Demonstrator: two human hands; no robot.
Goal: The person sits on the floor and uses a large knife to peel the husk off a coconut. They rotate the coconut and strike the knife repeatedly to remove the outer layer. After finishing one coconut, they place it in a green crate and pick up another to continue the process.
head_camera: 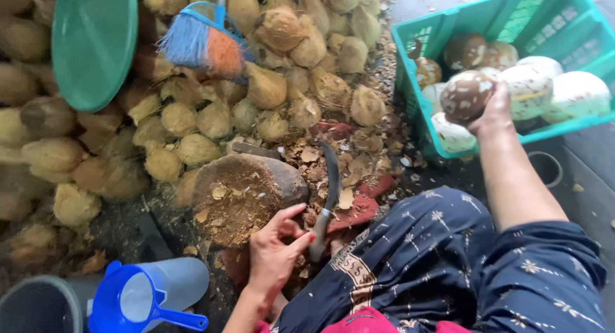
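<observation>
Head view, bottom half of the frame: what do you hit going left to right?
Grey bucket → blue jug → wooden chopping block → left hand → curved knife resting beside that hand, whether gripped is unclear → patterned dark blue clothing. The right hand is higher up, holding a peeled coconut over the green crate.

At the upper right of the frame a teal-green crate (410,35) holds white peeled coconuts (576,93) and one mottled brown-and-white coconut (466,95). Tan husked coconuts (192,118) fill the upper left, beside a green lid (93,45) and blue-and-orange broom (202,45). Blue jug (131,301) at lower left; dark navy skirt (435,256), pale floral print.
</observation>
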